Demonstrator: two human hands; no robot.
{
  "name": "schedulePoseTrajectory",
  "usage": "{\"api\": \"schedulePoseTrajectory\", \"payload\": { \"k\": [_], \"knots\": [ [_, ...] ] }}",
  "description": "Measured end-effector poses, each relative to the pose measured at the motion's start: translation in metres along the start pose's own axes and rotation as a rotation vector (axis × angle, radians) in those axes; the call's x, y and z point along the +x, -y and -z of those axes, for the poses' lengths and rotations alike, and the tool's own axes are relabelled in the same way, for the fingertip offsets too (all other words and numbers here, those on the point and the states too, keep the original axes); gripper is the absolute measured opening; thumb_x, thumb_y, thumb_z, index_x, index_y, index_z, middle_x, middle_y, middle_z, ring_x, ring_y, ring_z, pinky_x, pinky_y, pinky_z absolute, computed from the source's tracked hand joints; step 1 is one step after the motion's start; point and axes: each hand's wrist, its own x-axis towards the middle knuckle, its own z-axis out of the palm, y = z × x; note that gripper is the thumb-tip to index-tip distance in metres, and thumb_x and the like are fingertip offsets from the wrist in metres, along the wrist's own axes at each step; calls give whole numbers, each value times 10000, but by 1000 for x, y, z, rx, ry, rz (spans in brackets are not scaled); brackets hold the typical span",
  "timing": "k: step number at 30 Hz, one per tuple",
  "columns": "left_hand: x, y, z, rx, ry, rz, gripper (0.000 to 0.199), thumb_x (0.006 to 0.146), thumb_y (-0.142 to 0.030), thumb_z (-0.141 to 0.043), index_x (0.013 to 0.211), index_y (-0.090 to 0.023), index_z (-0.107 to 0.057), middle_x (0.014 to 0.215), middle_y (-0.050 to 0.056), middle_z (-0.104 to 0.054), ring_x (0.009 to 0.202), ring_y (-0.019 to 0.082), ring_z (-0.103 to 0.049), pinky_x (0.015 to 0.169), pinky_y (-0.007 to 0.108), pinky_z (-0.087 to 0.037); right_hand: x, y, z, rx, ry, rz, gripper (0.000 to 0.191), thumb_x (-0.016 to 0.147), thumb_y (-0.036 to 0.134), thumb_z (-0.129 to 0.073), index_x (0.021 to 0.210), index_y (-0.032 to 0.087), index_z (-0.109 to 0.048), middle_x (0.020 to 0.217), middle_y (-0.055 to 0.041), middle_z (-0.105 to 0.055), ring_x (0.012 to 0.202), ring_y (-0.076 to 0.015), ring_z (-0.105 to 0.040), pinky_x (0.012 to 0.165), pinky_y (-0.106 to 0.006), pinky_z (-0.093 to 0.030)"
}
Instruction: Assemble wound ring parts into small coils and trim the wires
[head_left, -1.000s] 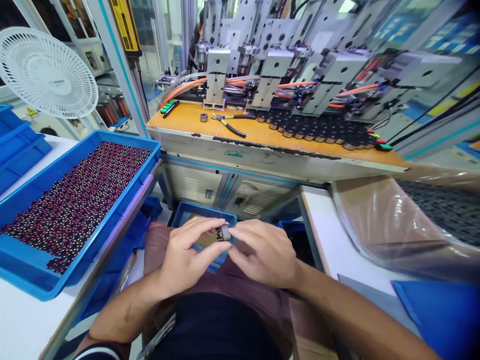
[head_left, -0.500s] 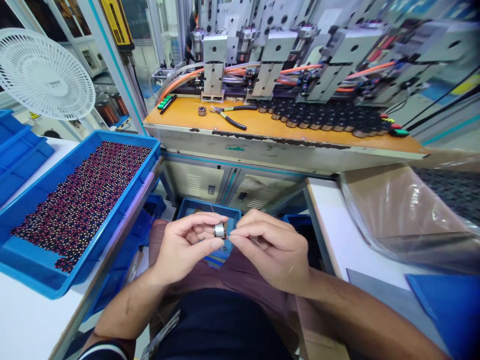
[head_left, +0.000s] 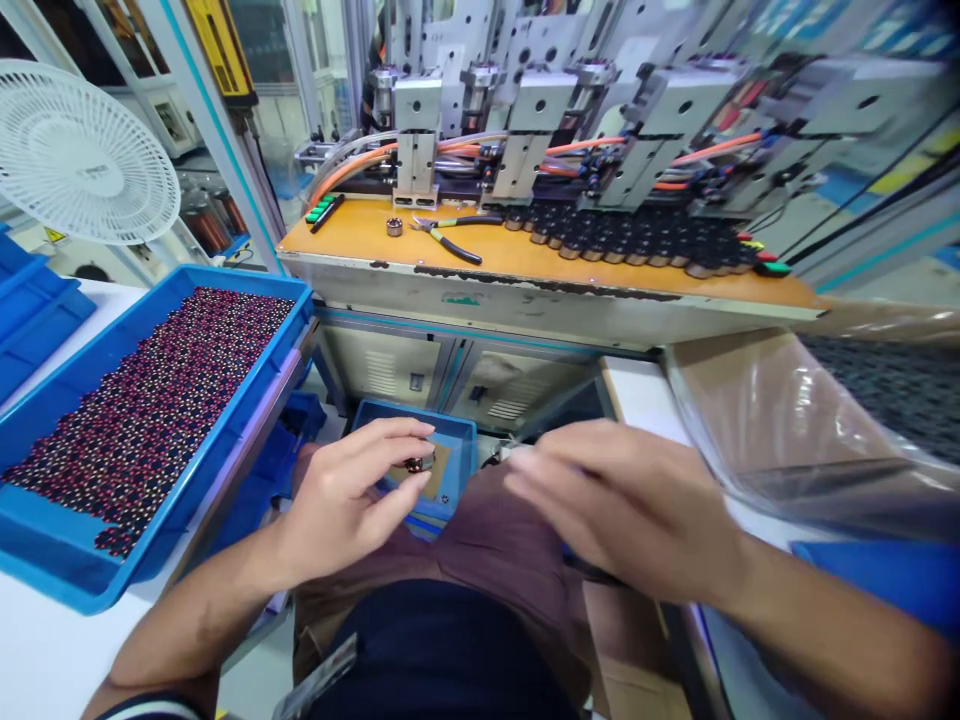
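My left hand [head_left: 352, 497] holds a small wound motor stator [head_left: 421, 463] between its fingers and thumb, over my lap. The stator is partly covered by the fingertips; dark and reddish parts of it show. My right hand [head_left: 622, 500] is apart from it, farther right, near the edge of the white table. Motion smears its fingers, so whether they hold anything cannot be made out. Below and beyond the left hand, a blue bin [head_left: 466, 440] stands low, with a piece of cardboard and a small round part in it.
On the left stands a blue tray [head_left: 142, 560] full of small wound parts, with a white fan [head_left: 90, 165] behind. Pliers [head_left: 450, 240], a single stator [head_left: 394, 227] and rows of dark-topped parts [head_left: 630, 235] lie on the orange bench below machine heads. A plastic-lined carton [head_left: 750, 400] is at right.
My right hand has pulled away from the stator to the right. My left hand has shifted slightly left and turned, keeping the stator. The whole view has moved a little.
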Motion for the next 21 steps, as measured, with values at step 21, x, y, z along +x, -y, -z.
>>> {"api": "schedulePoseTrajectory", "payload": {
  "k": [21],
  "knots": [
    [-13,8,-10,-209,-89,7,342,777,-35,-730,1093,-162,-697,1096,105,-748,1015,168,-717,878,262,-603,32,5,-31,519,273,-201,226,994,145,-512,779,127,-579,740,-22,-571,681,-107,-512,634,-219,-394]
  ]
}}
